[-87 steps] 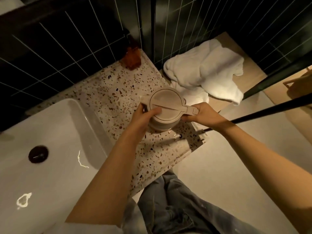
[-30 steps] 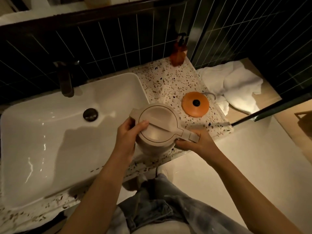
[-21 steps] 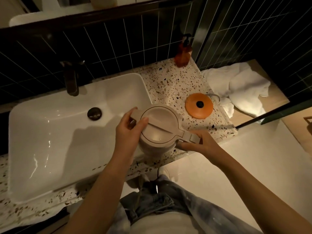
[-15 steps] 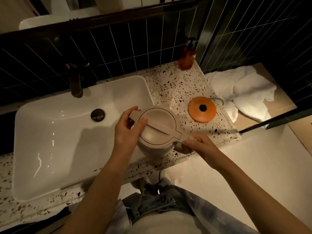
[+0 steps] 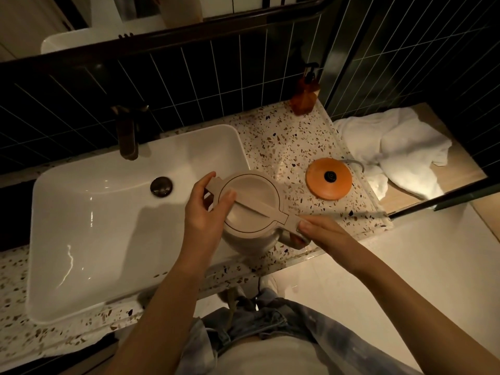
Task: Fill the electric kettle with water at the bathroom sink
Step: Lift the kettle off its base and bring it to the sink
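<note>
A beige electric kettle [image 5: 254,209] with its lid closed is held over the right rim of the white sink [image 5: 89,223]. My left hand [image 5: 207,209] clasps its spout side, thumb resting on the lid. My right hand [image 5: 322,231] grips the handle, thumb lying along its top. The kettle's round orange base [image 5: 328,182] lies on the terrazzo counter [image 5: 281,147] to the right, apart from the kettle. A dark faucet [image 5: 128,133] stands at the back of the sink, with no water running from it.
An amber soap dispenser [image 5: 304,96] stands at the counter's back right corner. A white towel [image 5: 397,150] lies crumpled on a ledge beyond the counter's right end. Dark tiles cover the wall behind. A black bar [image 5: 443,201] runs below the counter's right end.
The kettle has come off its orange base and moved left to the sink's rim. My right thumb has shifted onto the top of the handle.
</note>
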`<state>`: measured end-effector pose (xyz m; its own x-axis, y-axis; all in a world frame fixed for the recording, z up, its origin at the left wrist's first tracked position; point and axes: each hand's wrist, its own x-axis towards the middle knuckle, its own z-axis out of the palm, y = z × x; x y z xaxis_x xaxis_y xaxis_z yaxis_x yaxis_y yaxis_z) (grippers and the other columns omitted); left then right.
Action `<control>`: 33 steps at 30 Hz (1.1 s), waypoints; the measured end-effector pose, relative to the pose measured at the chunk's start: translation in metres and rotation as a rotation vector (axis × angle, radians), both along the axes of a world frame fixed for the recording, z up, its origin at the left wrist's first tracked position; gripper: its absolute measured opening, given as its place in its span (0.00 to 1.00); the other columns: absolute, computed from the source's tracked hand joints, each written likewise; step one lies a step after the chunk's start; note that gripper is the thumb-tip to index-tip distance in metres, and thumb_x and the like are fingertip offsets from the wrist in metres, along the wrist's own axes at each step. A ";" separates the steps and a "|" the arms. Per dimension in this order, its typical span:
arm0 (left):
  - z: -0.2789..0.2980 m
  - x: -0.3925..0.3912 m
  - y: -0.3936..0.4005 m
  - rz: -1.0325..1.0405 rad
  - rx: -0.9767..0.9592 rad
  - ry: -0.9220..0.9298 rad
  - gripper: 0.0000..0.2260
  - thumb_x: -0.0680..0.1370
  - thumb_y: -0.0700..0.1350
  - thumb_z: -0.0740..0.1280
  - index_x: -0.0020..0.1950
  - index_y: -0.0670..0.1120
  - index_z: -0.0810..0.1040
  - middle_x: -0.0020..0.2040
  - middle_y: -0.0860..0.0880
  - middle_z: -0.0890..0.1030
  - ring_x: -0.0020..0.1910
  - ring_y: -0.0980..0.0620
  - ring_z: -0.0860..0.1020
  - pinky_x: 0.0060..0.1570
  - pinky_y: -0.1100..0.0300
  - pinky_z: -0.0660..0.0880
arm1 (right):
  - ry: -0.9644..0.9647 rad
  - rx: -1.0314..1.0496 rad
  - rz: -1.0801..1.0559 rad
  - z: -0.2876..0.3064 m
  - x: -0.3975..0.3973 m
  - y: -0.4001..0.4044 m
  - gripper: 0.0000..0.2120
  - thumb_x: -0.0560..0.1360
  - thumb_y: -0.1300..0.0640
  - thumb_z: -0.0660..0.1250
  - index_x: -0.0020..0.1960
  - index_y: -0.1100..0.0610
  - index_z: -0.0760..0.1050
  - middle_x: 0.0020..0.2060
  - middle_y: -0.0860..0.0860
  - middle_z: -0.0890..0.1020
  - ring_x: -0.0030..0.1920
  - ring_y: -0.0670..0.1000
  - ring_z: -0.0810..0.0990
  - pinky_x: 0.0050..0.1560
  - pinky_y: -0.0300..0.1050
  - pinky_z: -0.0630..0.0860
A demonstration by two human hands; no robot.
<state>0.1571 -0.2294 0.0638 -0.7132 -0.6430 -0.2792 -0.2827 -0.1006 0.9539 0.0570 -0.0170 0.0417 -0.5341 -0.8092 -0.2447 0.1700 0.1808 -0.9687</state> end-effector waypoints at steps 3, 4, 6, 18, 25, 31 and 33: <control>0.009 0.000 0.002 0.002 -0.015 0.014 0.22 0.77 0.49 0.69 0.70 0.58 0.68 0.70 0.54 0.72 0.67 0.54 0.73 0.65 0.53 0.74 | 0.014 -0.001 -0.004 0.002 -0.001 -0.001 0.25 0.75 0.46 0.58 0.41 0.70 0.74 0.38 0.70 0.74 0.38 0.59 0.74 0.42 0.40 0.72; 0.012 -0.001 0.003 0.003 -0.043 0.016 0.22 0.77 0.49 0.69 0.70 0.57 0.69 0.70 0.55 0.72 0.68 0.54 0.72 0.66 0.53 0.72 | 0.022 0.003 -0.001 0.001 0.000 -0.001 0.24 0.75 0.46 0.58 0.40 0.69 0.75 0.37 0.69 0.74 0.38 0.55 0.74 0.42 0.38 0.72; 0.020 -0.002 0.004 -0.008 -0.131 0.017 0.18 0.77 0.50 0.68 0.66 0.56 0.73 0.68 0.55 0.73 0.68 0.57 0.70 0.68 0.55 0.69 | 0.030 0.011 -0.001 0.002 0.001 -0.003 0.21 0.75 0.46 0.58 0.37 0.63 0.76 0.34 0.64 0.75 0.36 0.49 0.74 0.40 0.35 0.71; 0.047 0.000 0.024 -0.050 -0.205 0.105 0.09 0.79 0.46 0.66 0.58 0.54 0.79 0.58 0.54 0.80 0.59 0.60 0.77 0.58 0.63 0.75 | 0.048 0.061 -0.056 -0.003 0.001 -0.002 0.17 0.74 0.44 0.57 0.32 0.44 0.79 0.31 0.43 0.80 0.34 0.39 0.76 0.41 0.30 0.71; 0.064 -0.002 0.056 -0.184 -0.252 0.227 0.15 0.76 0.40 0.71 0.56 0.57 0.73 0.55 0.57 0.79 0.53 0.58 0.80 0.48 0.65 0.79 | 0.039 0.043 -0.142 -0.016 0.004 -0.004 0.22 0.74 0.41 0.58 0.36 0.59 0.76 0.35 0.56 0.79 0.38 0.49 0.75 0.47 0.43 0.72; 0.060 -0.007 0.068 -0.224 -0.288 0.255 0.14 0.75 0.43 0.71 0.58 0.52 0.73 0.54 0.59 0.78 0.53 0.58 0.80 0.48 0.62 0.80 | -0.037 -0.027 -0.227 -0.021 0.003 -0.004 0.33 0.72 0.36 0.64 0.42 0.70 0.76 0.39 0.68 0.78 0.40 0.67 0.74 0.48 0.56 0.69; 0.059 -0.007 0.065 -0.284 -0.187 0.267 0.14 0.75 0.50 0.70 0.59 0.51 0.75 0.55 0.56 0.80 0.54 0.57 0.80 0.49 0.63 0.79 | -0.037 -0.024 -0.240 -0.019 0.003 -0.003 0.35 0.71 0.36 0.65 0.42 0.72 0.75 0.39 0.69 0.77 0.40 0.67 0.73 0.48 0.55 0.69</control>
